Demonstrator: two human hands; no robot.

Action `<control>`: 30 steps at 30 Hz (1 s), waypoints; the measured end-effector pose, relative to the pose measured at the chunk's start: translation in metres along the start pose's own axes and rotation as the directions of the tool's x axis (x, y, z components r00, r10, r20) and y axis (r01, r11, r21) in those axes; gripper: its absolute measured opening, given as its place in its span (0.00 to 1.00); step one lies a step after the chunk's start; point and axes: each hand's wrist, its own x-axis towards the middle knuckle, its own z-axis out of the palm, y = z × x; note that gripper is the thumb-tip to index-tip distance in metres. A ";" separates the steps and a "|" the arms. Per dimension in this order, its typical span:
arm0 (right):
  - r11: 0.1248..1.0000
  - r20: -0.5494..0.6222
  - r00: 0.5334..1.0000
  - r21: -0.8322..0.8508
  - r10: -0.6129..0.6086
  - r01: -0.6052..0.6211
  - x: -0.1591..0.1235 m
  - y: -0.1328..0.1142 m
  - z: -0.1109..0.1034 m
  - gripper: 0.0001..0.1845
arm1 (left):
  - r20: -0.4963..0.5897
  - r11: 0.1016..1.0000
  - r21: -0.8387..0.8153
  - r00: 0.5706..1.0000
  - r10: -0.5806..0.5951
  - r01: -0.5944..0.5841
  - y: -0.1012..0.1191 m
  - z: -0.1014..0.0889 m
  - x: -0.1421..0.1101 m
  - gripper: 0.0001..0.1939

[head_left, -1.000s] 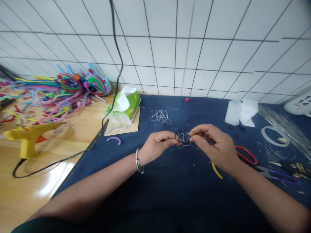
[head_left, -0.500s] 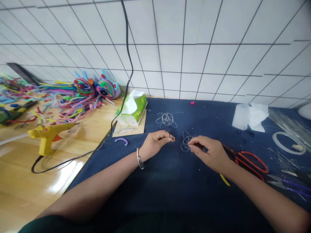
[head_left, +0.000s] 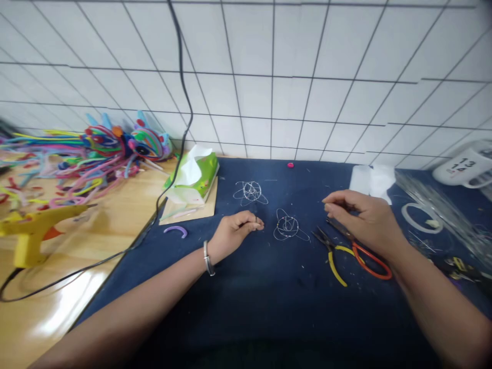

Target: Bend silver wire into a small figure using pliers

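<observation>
My left hand point(head_left: 240, 226) is closed in a pinch above the dark blue mat. A small dark bit shows at its fingertips, too small to name. Just right of it lies a bent-wire ornament point(head_left: 288, 226) with a ring and looped wires, touched by neither hand. A similar wire ornament point(head_left: 252, 191) lies farther back. My right hand point(head_left: 357, 212) hovers with curled fingers, thumb and forefinger close together; whatever is between them cannot be made out. Below it are orange-handled scissors point(head_left: 372, 262), partly covered, and yellow-handled pliers point(head_left: 335, 256).
A green tissue pack point(head_left: 198, 177) sits on a board at left. Beyond lie a yellow glue gun point(head_left: 33, 230), its black cable point(head_left: 115, 253) and colourful pipe cleaners point(head_left: 88, 177). At right are a white ring point(head_left: 408, 220), clear plastic bags point(head_left: 442, 205) and a white mug point(head_left: 463, 166).
My right hand has let go of the nearer wire ornament and moved right, leaving it on the mat. The left hand stays pinched. The view has turned right, bringing pliers and mug into sight.
</observation>
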 end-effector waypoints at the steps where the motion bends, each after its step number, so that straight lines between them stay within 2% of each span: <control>1: 0.998 0.012 1.000 -0.063 0.009 -0.009 -0.003 0.006 -0.007 0.08 | -0.022 0.999 -0.044 1.000 0.005 -0.006 0.004 -0.001 -0.001 0.06; 3: 0.978 0.074 0.996 -0.205 0.042 -0.026 -0.016 0.023 -0.018 0.08 | -0.012 0.987 -0.161 1.000 -0.014 0.012 0.013 0.000 -0.005 0.06; 6: 0.927 0.207 0.975 -0.376 0.085 -0.001 -0.047 0.051 -0.028 0.11 | 0.122 0.935 -0.328 0.987 -0.103 0.138 0.027 0.012 -0.017 0.06; 7: 0.910 0.205 0.974 -0.414 0.100 -0.006 -0.059 0.060 -0.028 0.13 | 0.190 0.903 -0.376 0.971 -0.146 0.209 0.031 0.019 -0.023 0.05; 10: 0.852 0.165 0.981 -0.524 0.101 0.000 -0.089 0.086 -0.024 0.17 | 0.405 0.763 -0.469 0.876 -0.261 0.444 0.038 0.042 -0.039 0.06; 13: 0.796 0.206 0.974 -0.603 0.094 0.051 -0.106 0.104 -0.014 0.22 | 0.501 0.676 -0.484 0.809 -0.307 0.556 0.042 0.058 -0.048 0.07; 18: 0.772 0.253 0.961 -0.631 0.114 0.075 -0.106 0.114 -0.002 0.27 | 0.483 0.663 -0.481 0.805 -0.346 0.574 0.043 0.062 -0.047 0.07; 23: 0.816 0.285 0.941 -0.578 0.181 0.018 -0.098 0.117 -0.003 0.28 | 0.471 0.703 -0.459 0.819 -0.327 0.544 0.039 0.061 -0.048 0.08; 27: 0.903 0.239 0.952 -0.424 0.190 -0.074 -0.098 0.105 -0.007 0.28 | 0.473 0.717 -0.453 0.824 -0.311 0.531 0.036 0.063 -0.048 0.08; 30: 0.959 0.223 0.955 -0.246 0.195 -0.139 -0.098 0.082 -0.010 0.26 | 0.474 0.730 -0.443 0.827 -0.302 0.521 0.035 0.063 -0.047 0.07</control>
